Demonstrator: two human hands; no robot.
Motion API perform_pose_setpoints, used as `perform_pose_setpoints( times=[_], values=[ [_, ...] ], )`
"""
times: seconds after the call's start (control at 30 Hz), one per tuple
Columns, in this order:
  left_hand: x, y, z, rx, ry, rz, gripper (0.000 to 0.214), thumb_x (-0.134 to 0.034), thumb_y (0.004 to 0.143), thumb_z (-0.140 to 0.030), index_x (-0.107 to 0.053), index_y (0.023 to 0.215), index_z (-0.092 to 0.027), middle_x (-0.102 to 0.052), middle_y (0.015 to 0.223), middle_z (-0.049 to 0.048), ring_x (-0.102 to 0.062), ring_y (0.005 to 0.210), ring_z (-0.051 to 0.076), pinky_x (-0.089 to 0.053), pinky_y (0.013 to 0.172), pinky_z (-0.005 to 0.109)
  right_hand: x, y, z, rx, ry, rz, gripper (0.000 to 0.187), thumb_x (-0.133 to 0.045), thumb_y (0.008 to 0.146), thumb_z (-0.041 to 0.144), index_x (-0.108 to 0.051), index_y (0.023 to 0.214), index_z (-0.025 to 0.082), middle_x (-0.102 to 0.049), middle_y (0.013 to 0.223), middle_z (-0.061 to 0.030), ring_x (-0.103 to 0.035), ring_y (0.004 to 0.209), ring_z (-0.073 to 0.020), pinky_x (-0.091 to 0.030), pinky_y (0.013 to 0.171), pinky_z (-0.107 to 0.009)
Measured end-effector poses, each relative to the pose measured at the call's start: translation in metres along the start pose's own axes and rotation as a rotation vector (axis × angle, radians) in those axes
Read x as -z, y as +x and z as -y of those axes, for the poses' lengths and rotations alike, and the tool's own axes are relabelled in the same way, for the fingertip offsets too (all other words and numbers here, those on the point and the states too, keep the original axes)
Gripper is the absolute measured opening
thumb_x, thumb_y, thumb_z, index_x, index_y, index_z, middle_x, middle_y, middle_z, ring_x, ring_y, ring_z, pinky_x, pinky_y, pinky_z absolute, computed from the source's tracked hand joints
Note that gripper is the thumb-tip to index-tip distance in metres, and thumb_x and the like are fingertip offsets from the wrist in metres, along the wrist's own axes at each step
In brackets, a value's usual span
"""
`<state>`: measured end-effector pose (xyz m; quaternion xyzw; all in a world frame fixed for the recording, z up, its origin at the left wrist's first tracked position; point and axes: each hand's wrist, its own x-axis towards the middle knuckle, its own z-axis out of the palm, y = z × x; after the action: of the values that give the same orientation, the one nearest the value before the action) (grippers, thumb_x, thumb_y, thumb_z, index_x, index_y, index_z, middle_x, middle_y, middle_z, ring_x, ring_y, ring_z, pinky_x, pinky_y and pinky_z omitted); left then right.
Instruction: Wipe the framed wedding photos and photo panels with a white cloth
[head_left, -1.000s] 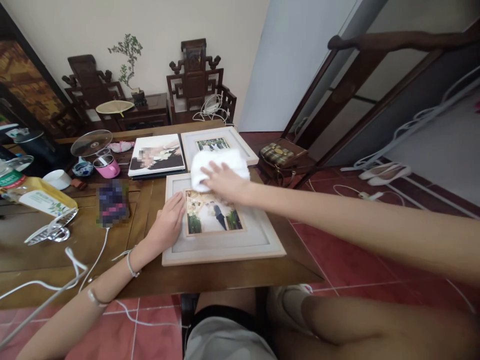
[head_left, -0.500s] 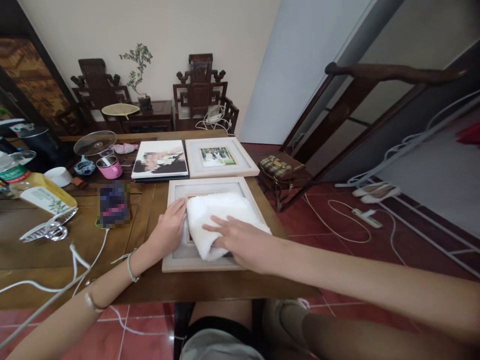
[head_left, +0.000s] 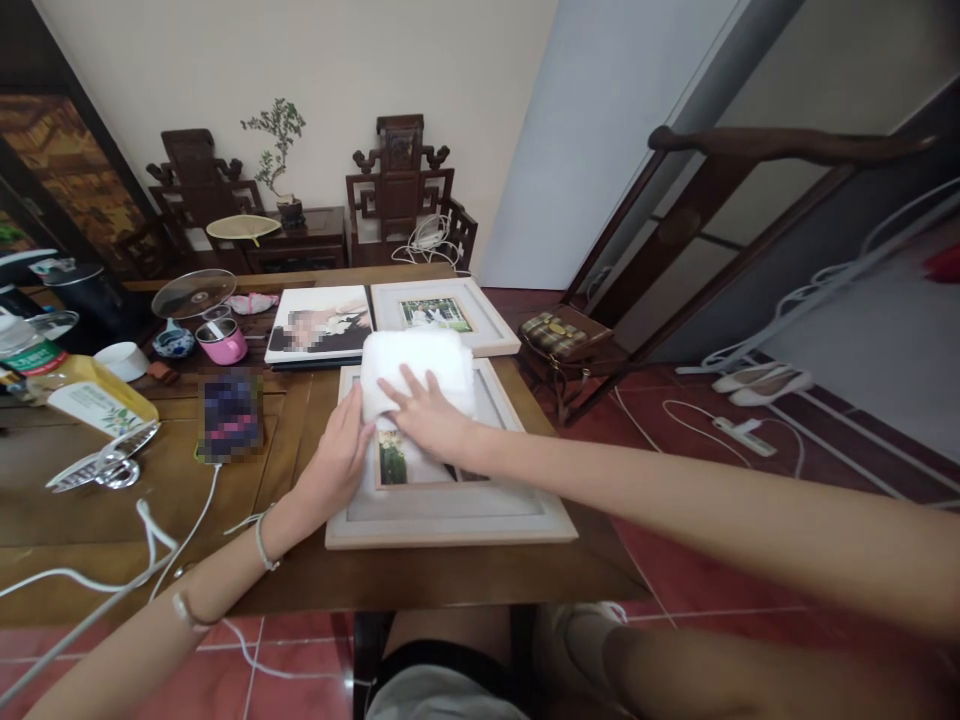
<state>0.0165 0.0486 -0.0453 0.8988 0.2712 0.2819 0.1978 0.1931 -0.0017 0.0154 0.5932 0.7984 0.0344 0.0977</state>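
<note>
A pale wooden picture frame [head_left: 450, 520] with a photo inside lies flat at the near edge of the brown table [head_left: 150, 500]. My right hand [head_left: 427, 415] lies flat, fingers spread, on a folded white cloth [head_left: 416, 365] that covers the frame's far half. My left hand [head_left: 336, 462] rests flat on the frame's left border, fingers stretched out. Behind it lie a second framed photo [head_left: 442, 315] and a photo print [head_left: 321, 325].
On the table's left stand a pink mug [head_left: 223, 343], a small fan [head_left: 193, 293], a white bowl [head_left: 120, 360], a yellow bottle [head_left: 90, 395], a phone [head_left: 229, 415] and white cables [head_left: 150, 540]. Carved dark chairs [head_left: 401, 190] stand behind; a small stool [head_left: 562, 335] stands to the right.
My right hand slid the white cloth from the frame's far edge down over the photo, then back up to the far half. My left hand stayed on the frame's left border.
</note>
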Motion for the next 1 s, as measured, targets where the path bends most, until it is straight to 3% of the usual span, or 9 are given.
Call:
perform_pose_setpoints(
  times=[0.17, 0.3, 0.43, 0.57, 0.67, 0.73, 0.8, 0.9, 1.0],
  values=[
    [0.005, -0.002, 0.0, -0.01, -0.035, 0.046, 0.063, -0.025, 0.102, -0.05, -0.017, 0.154, -0.018, -0.027, 0.158, 0.0158, -0.024, 0.146, 0.029, -0.023, 0.119, 0.051, 0.009, -0.016, 0.033, 0.129, 0.005, 0.056, 0.049, -0.057, 0.083, 0.006, -0.06, 0.131, 0.014, -0.026, 0.157, -0.0194, -0.024, 0.138, -0.0513, -0.038, 0.099, -0.069],
    [0.009, -0.005, 0.0, -0.012, -0.054, 0.079, 0.065, -0.023, 0.101, -0.054, -0.015, 0.155, -0.019, -0.022, 0.16, 0.0144, -0.02, 0.148, 0.029, -0.02, 0.12, 0.05, 0.015, -0.047, 0.052, 0.191, 0.043, 0.051, 0.035, -0.052, 0.087, 0.009, -0.068, 0.118, 0.017, -0.035, 0.152, -0.0191, -0.032, 0.136, -0.0474, -0.038, 0.098, -0.068],
    [0.009, -0.006, -0.004, 0.014, -0.031, 0.117, 0.064, -0.024, 0.101, -0.053, -0.018, 0.155, -0.019, -0.024, 0.16, 0.0139, -0.02, 0.148, 0.029, -0.021, 0.119, 0.052, 0.027, -0.078, 0.061, 0.263, 0.136, 0.107, 0.033, -0.063, 0.079, 0.012, -0.071, 0.111, 0.015, -0.036, 0.151, -0.0211, -0.034, 0.135, -0.0474, -0.039, 0.098, -0.067],
    [0.005, -0.004, -0.006, 0.046, 0.058, 0.139, 0.055, -0.028, 0.102, -0.046, -0.035, 0.148, -0.017, -0.029, 0.158, 0.015, -0.024, 0.147, 0.03, -0.026, 0.117, 0.053, 0.051, -0.093, 0.048, 0.325, 0.197, 0.262, 0.038, -0.068, 0.067, 0.004, -0.073, 0.104, 0.011, -0.051, 0.138, -0.0229, -0.048, 0.125, -0.0428, -0.046, 0.094, -0.053],
    [0.004, -0.004, -0.006, 0.026, 0.114, 0.181, 0.049, -0.034, 0.101, -0.04, -0.042, 0.144, -0.017, -0.035, 0.154, 0.0156, -0.031, 0.144, 0.03, -0.034, 0.113, 0.052, 0.066, -0.094, 0.02, 0.213, 0.259, 0.425, 0.039, -0.053, 0.071, -0.005, -0.075, 0.098, 0.013, -0.066, 0.118, -0.0166, -0.064, 0.104, -0.0304, -0.05, 0.085, -0.039],
    [0.004, -0.004, -0.005, 0.021, 0.143, 0.211, 0.049, -0.037, 0.1, -0.036, -0.041, 0.144, -0.016, -0.038, 0.153, 0.0163, -0.033, 0.143, 0.031, -0.037, 0.111, 0.052, 0.073, -0.09, -0.007, 0.117, 0.363, 0.451, 0.046, -0.045, 0.071, -0.008, -0.076, 0.096, 0.016, -0.072, 0.103, -0.0106, -0.067, 0.089, -0.0229, -0.05, 0.079, -0.032],
    [0.004, -0.004, -0.005, 0.025, 0.163, 0.226, 0.05, -0.039, 0.099, -0.034, -0.039, 0.145, -0.016, -0.038, 0.152, 0.0171, -0.033, 0.142, 0.032, -0.038, 0.11, 0.054, 0.078, -0.084, -0.037, 0.09, 0.458, 0.29, 0.048, -0.044, 0.071, -0.006, -0.075, 0.1, 0.017, -0.072, 0.098, -0.0068, -0.066, 0.088, -0.0197, -0.049, 0.079, -0.028],
    [0.003, -0.004, -0.004, 0.03, 0.18, 0.223, 0.05, -0.039, 0.098, -0.032, -0.038, 0.146, -0.015, -0.037, 0.153, 0.0179, -0.033, 0.142, 0.032, -0.04, 0.107, 0.054, 0.082, -0.069, -0.074, -0.074, 0.413, -0.16, 0.052, -0.037, 0.073, -0.004, -0.07, 0.11, 0.014, -0.071, 0.102, -0.0058, -0.065, 0.089, -0.02, -0.048, 0.081, -0.031],
    [0.002, -0.003, -0.003, 0.023, 0.19, 0.217, 0.049, -0.039, 0.098, -0.031, -0.04, 0.144, -0.016, -0.037, 0.153, 0.0176, -0.034, 0.142, 0.032, -0.043, 0.105, 0.051, 0.076, -0.048, -0.084, -0.179, 0.253, -0.472, 0.057, -0.035, 0.076, -0.005, -0.063, 0.122, 0.013, -0.063, 0.126, -0.0104, -0.06, 0.11, -0.0259, -0.046, 0.091, -0.04]
  ],
)
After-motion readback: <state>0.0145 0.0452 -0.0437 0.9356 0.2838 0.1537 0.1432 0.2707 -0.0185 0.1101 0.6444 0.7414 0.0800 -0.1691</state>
